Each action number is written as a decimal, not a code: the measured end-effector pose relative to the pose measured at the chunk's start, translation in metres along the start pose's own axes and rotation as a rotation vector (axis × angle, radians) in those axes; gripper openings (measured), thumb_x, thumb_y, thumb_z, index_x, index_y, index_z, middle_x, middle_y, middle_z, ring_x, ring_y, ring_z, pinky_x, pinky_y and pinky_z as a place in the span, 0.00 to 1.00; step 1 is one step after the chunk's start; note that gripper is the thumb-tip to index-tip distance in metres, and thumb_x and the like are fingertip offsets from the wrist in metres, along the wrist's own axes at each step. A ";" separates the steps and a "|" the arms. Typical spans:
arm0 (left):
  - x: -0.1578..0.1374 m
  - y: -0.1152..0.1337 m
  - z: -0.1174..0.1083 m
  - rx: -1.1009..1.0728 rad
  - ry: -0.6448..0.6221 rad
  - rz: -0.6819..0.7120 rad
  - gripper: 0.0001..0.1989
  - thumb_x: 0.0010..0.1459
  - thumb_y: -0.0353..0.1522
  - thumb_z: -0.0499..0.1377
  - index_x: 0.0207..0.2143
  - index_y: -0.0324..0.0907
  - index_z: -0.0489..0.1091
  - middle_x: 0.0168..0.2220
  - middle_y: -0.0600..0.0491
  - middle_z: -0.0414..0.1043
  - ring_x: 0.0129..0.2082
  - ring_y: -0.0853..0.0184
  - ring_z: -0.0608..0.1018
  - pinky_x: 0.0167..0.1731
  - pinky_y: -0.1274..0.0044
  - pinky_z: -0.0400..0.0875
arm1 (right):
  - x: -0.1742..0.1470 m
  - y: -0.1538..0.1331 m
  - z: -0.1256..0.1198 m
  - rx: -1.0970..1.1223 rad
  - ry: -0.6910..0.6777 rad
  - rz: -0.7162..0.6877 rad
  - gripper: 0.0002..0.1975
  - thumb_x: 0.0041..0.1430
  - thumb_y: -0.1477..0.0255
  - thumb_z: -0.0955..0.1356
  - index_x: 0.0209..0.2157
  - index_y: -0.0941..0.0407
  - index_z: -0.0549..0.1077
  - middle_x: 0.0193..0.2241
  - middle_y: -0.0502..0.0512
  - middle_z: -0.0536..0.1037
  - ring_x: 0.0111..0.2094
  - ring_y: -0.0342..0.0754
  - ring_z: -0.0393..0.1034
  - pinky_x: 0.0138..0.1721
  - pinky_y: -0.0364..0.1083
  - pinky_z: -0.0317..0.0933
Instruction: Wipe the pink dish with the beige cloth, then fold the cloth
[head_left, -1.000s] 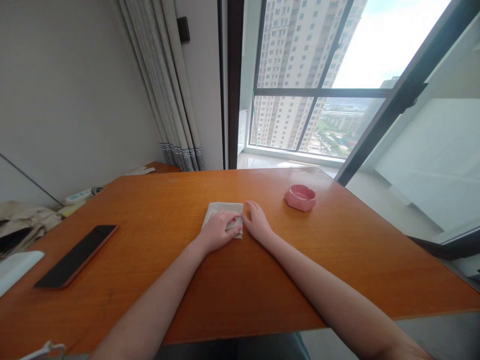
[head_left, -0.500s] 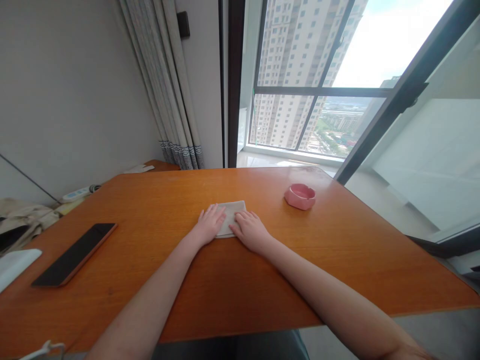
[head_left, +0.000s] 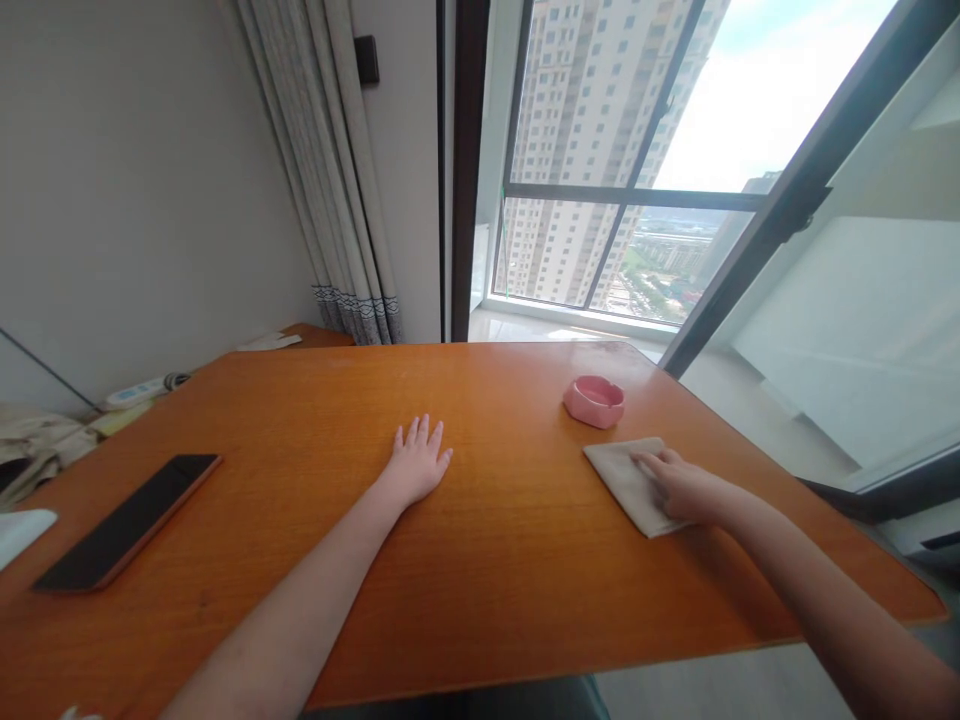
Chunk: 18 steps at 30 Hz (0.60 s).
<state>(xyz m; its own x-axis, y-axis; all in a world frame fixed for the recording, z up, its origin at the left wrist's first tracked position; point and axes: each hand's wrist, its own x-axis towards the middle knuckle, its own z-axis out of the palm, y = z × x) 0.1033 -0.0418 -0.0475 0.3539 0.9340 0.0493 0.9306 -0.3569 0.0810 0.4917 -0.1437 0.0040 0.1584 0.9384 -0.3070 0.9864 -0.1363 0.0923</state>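
A folded beige cloth [head_left: 626, 485] lies at an angle on the right half of the wooden table [head_left: 495, 590]. My right hand [head_left: 679, 487] is on its right part, fingers curled onto the fabric and gripping it; some fingertips are hidden. Just beyond the cloth sits a pink ashtray [head_left: 594, 402], apart from my hand. My left hand [head_left: 415, 462] rests flat on the tabletop near the middle, fingers spread, with nothing in it.
A dark tablet-like device [head_left: 127, 525] with a reddish edge lies at the left of the table. A power strip [head_left: 135, 394] and crumpled fabric [head_left: 37, 435] are beyond the left edge. A curtain [head_left: 330, 200] hangs behind, and a large window [head_left: 622, 200] is at the back right.
My right hand has carried the cloth from the table's middle to the right, near the ashtray, and turned it. My left hand, previously on the cloth, now rests on bare wood.
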 end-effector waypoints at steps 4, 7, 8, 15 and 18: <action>0.001 0.002 -0.001 -0.022 0.024 -0.023 0.31 0.60 0.43 0.42 0.61 0.34 0.51 0.64 0.36 0.43 0.64 0.50 0.48 0.59 0.56 0.40 | -0.001 -0.024 -0.009 -0.118 0.118 0.088 0.24 0.47 0.81 0.62 0.48 0.55 0.71 0.51 0.69 0.68 0.56 0.64 0.58 0.55 0.66 0.40; 0.000 0.008 -0.008 -0.115 0.127 0.020 0.26 0.59 0.40 0.46 0.57 0.37 0.60 0.63 0.39 0.50 0.63 0.51 0.53 0.59 0.58 0.46 | -0.001 -0.094 -0.024 0.009 0.403 -0.114 0.24 0.52 0.78 0.61 0.52 0.59 0.67 0.58 0.68 0.60 0.62 0.63 0.46 0.59 0.65 0.31; 0.000 0.010 -0.011 -0.166 0.161 0.072 0.23 0.59 0.39 0.46 0.53 0.38 0.64 0.60 0.40 0.56 0.60 0.53 0.58 0.58 0.61 0.50 | 0.000 -0.122 -0.028 0.095 0.449 -0.253 0.27 0.53 0.76 0.60 0.57 0.60 0.61 0.59 0.66 0.59 0.62 0.60 0.46 0.60 0.62 0.31; 0.000 0.019 -0.018 -0.375 0.035 0.296 0.13 0.53 0.28 0.50 0.37 0.39 0.72 0.38 0.46 0.75 0.38 0.62 0.76 0.39 0.73 0.69 | 0.029 -0.257 -0.016 0.614 0.365 -0.695 0.28 0.50 0.80 0.58 0.55 0.57 0.61 0.53 0.59 0.67 0.55 0.49 0.58 0.60 0.56 0.43; 0.001 0.018 -0.015 -0.348 0.030 0.269 0.15 0.52 0.25 0.49 0.37 0.37 0.74 0.39 0.43 0.76 0.39 0.61 0.76 0.40 0.73 0.69 | 0.035 -0.267 -0.002 0.771 0.447 -0.736 0.24 0.50 0.82 0.57 0.50 0.58 0.67 0.48 0.59 0.70 0.51 0.47 0.61 0.55 0.48 0.54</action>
